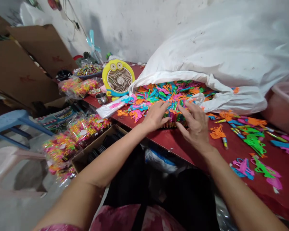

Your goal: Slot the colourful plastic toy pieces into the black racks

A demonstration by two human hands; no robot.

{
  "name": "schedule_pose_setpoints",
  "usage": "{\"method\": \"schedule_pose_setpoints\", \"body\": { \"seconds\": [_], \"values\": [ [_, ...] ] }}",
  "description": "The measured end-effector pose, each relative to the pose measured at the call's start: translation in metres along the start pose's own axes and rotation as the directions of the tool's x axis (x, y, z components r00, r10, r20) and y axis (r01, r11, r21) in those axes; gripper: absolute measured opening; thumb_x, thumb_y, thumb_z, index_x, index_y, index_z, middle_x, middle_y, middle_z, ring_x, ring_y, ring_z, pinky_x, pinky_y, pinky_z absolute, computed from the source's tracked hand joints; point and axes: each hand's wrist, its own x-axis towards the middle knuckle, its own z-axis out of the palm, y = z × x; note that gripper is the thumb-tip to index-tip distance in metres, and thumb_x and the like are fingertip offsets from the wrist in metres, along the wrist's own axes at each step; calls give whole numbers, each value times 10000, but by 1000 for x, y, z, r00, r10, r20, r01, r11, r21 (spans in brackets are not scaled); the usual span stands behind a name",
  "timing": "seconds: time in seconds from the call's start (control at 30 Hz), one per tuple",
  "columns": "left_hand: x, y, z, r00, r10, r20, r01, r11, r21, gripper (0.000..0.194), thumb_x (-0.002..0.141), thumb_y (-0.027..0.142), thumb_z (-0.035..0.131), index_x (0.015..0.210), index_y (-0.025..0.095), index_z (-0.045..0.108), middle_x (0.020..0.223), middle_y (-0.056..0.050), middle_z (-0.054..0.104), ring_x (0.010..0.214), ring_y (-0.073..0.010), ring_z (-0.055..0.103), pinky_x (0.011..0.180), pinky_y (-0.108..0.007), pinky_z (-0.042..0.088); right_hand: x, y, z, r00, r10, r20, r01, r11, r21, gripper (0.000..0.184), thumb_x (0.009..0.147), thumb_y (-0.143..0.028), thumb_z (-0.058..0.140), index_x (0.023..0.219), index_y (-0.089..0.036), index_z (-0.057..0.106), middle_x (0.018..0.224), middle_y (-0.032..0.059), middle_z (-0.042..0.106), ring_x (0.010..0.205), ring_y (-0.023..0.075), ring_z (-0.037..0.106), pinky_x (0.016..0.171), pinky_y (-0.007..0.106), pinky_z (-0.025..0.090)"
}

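On the red table, a row of colourful small plastic pieces (174,115) stands packed together near the front edge, its base partly hidden by my hands. My left hand (157,116) lies at the left side of this row, thumb and fingers apart, touching or very close to it. At the right side, my right hand (195,125) has its fingers spread and angled towards the same pieces. Just behind them, a heap of loose plastic pieces (159,91) in pink, blue, orange and green spills from the mouth of a big white sack (207,54).
A yellow fan (120,78), a metal cup (101,98) and clear plastic bags (113,107) stand or lie left. Loose green pieces (255,141) are scattered right, near a pink tub (284,102). Below left are an open carton (83,160), filled bags (62,147) and a blue stool (12,123).
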Motion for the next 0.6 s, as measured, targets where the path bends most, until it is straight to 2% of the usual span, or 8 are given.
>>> {"method": "schedule_pose_setpoints", "body": {
  "seconds": [0.07,0.13,0.17,0.2,0.27,0.33,0.43,0.6],
  "values": [
    [-15,5,2,978,-98,-184,89,994,-58,437,906,380,627,1284,195,507,1192,-106,589,1134,-263,526,962,-408,431,15,4,0,989,-112,99,113,994,-2,595,874,-293,602,1452,-281,460,1465,94,512,1388,338,389,1079,519,326],
    [-38,17,9,902,-243,-358,214,970,-118,320,951,360,557,1221,188,548,1148,-102,609,1119,-248,531,968,-404,423,24,10,5,977,-157,144,157,988,9,565,877,-292,596,1430,-267,484,1388,95,587,1354,333,431,1076,524,306],
    [-51,24,16,862,-318,-395,278,948,-156,251,971,323,514,1168,178,570,1097,-98,624,1084,-236,543,952,-395,428,26,13,9,976,-159,147,160,987,11,533,881,-294,591,1406,-254,507,1337,101,623,1318,327,469,1071,524,302],
    [-63,31,24,858,-345,-380,293,937,-189,203,980,288,483,1107,174,591,1044,-92,636,1033,-221,559,928,-382,438,27,16,12,977,-157,145,157,988,12,493,887,-301,585,1374,-240,535,1288,106,650,1276,320,507,1066,522,300],
    [-83,44,44,934,-291,-208,250,947,-204,174,971,249,479,1038,186,627,1005,-75,654,978,-208,569,889,-364,454,28,21,17,979,-150,137,150,989,14,403,897,-326,576,1287,-227,593,1212,106,681,1195,307,560,1052,513,304],
    [-92,52,61,961,-274,-37,263,948,-182,218,942,262,533,1123,187,628,1120,-81,651,1034,-225,556,899,-374,458,28,23,19,980,-148,136,146,989,20,322,902,-345,570,1195,-228,634,1163,97,694,1138,296,586,1033,499,312],
    [-90,56,74,933,-349,89,358,928,-106,350,932,282,549,1266,182,576,1209,-80,624,1084,-248,527,904,-400,453,29,24,19,984,-138,114,133,990,50,225,909,-332,560,1087,-235,658,1110,80,704,1092,275,605,1012,473,324],
    [-78,58,69,917,-368,152,370,929,17,411,956,308,498,1352,198,496,1207,-75,597,1064,-250,503,871,-411,430,29,22,16,984,-129,121,115,987,115,180,886,-308,568,1036,-250,651,1102,63,705,1103,270,604,1029,472,314]
  ]
}}
